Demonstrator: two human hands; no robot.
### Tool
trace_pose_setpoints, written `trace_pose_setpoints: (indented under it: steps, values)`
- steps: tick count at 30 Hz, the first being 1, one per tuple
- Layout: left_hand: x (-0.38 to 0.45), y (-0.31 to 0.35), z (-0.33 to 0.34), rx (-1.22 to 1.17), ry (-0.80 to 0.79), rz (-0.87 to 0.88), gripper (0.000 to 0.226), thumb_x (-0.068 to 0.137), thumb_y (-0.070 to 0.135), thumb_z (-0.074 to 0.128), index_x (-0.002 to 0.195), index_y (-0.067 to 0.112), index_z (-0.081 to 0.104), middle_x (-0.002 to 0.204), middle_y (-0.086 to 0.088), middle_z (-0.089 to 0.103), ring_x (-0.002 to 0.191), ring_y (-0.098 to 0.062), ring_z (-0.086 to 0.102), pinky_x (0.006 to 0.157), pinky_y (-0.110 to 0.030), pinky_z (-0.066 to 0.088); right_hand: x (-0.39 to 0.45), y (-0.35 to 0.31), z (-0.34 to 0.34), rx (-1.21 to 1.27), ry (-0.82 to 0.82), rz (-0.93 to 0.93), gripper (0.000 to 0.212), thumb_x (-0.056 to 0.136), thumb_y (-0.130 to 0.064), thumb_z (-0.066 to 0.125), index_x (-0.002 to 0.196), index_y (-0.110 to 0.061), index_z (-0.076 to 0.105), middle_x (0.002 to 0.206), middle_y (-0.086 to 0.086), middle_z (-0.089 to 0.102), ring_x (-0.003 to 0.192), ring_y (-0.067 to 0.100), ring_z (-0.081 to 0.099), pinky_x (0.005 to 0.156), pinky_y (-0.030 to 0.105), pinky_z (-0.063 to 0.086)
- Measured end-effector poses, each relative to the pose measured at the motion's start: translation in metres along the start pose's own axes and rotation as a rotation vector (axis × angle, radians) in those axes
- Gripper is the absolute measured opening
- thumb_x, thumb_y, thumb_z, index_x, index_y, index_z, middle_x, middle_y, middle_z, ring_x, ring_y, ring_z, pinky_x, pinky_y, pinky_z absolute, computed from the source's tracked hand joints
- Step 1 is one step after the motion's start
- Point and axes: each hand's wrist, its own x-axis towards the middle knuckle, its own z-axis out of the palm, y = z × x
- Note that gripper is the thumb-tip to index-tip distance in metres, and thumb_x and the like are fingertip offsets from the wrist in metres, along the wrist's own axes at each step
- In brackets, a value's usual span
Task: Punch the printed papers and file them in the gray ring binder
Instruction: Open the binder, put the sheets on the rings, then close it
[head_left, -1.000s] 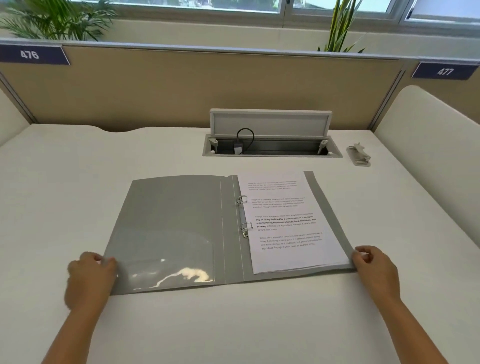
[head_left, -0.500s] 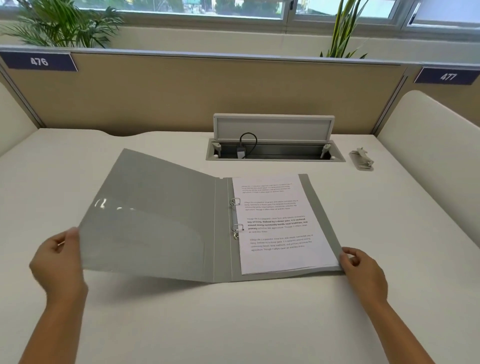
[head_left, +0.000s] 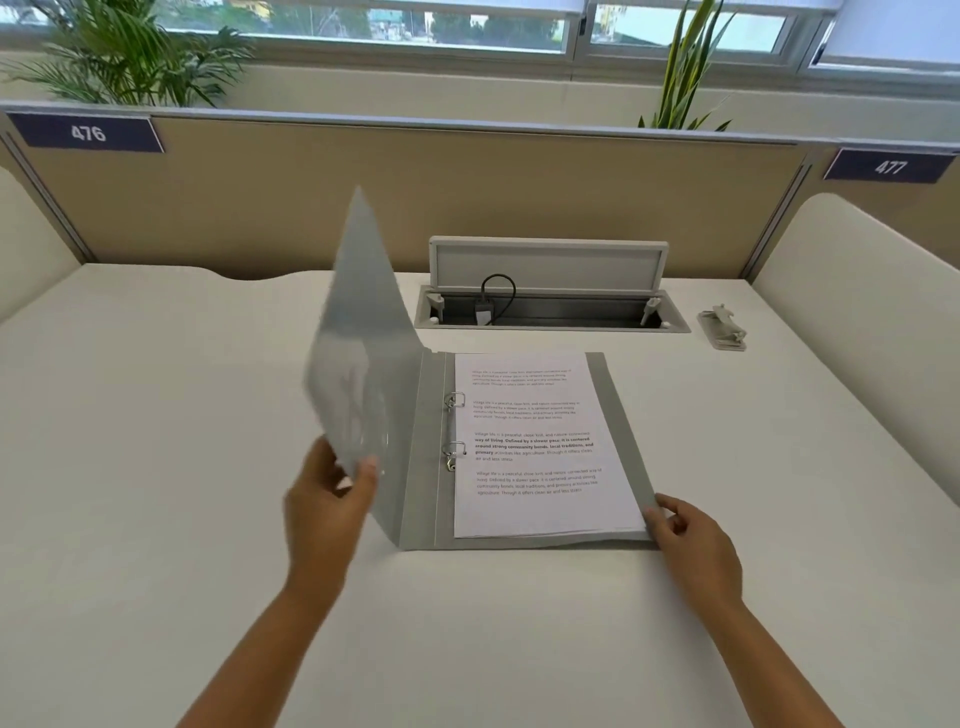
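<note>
1. The raised front cover (head_left: 363, 332) of the gray ring binder (head_left: 613, 415) is smeared by motion blur; its edges and clear inner pocket cannot be made out sharply.
2. The left hand (head_left: 324, 499) is blurred too, and its fingers pass behind the cover, out of sight.
3. The print on the printed papers (head_left: 540, 447) is too small to read, apart from a few bold words.
4. Both forearms are cut off by the bottom edge.
5. The plants behind the partition are cropped by the top edge.

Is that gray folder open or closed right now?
Half open: the left hand holds the front cover nearly upright, with the papers exposed.
</note>
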Motion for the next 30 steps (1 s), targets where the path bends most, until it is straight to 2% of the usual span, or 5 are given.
trace_pose_setpoints:
  steps: [7, 12, 20, 25, 30]
  values:
    - [-0.032, -0.036, 0.022, 0.259, -0.391, 0.236, 0.065, 0.083, 0.012, 0.057, 0.134, 0.048, 0.037, 0.139, 0.021, 0.043, 0.126, 0.009, 0.040, 0.103, -0.012, 0.036, -0.005, -0.006, -0.002, 0.066, 0.015, -0.020, 0.054, 0.096, -0.045, 0.030, 0.089, -0.005, 0.064, 0.083, 0.017, 0.064, 0.078, 0.034, 0.057, 0.068, 0.038, 0.045]
    - [-0.033, -0.056, 0.021, 0.390, -0.512, 0.337, 0.063, 0.080, 0.011, 0.055, 0.132, 0.043, 0.040, 0.135, 0.040, 0.036, 0.129, 0.013, 0.032, 0.105, -0.004, 0.024, -0.002, -0.007, -0.002, 0.071, 0.011, 0.016, 0.067, 0.095, -0.053, 0.020, 0.095, 0.000, 0.061, 0.090, 0.017, 0.064, 0.069, 0.022, 0.048, 0.068, 0.036, 0.039]
    - [-0.034, -0.066, 0.025, 0.481, -0.552, 0.481, 0.050, 0.072, -0.008, 0.063, 0.115, 0.018, 0.063, 0.123, 0.004, 0.063, 0.125, -0.005, 0.041, 0.107, -0.008, 0.023, 0.003, -0.006, -0.009, 0.318, -0.101, 0.144, 0.060, 0.091, -0.060, 0.021, 0.106, -0.022, 0.065, 0.082, 0.002, 0.064, 0.069, 0.019, 0.062, 0.080, 0.040, 0.048]
    - [-0.045, -0.065, 0.025, 0.446, -0.378, 0.149, 0.072, 0.086, 0.003, 0.055, 0.143, 0.035, 0.024, 0.147, 0.016, 0.030, 0.135, -0.003, 0.031, 0.104, -0.018, 0.033, 0.003, -0.010, -0.011, 0.466, -0.326, 0.175, 0.029, 0.092, -0.021, 0.054, 0.120, -0.017, 0.059, 0.113, 0.007, 0.064, 0.086, 0.017, 0.067, 0.076, 0.031, 0.058]
    - [-0.028, -0.065, 0.021, 0.453, -0.304, -0.080, 0.055, 0.090, 0.002, 0.045, 0.140, 0.021, 0.038, 0.131, 0.003, 0.056, 0.102, -0.016, 0.057, 0.084, -0.023, 0.047, 0.001, -0.019, -0.005, 0.715, -0.551, 0.318, 0.042, 0.087, -0.011, 0.061, 0.127, -0.013, 0.050, 0.115, 0.012, 0.064, 0.101, 0.025, 0.065, 0.067, 0.028, 0.058]
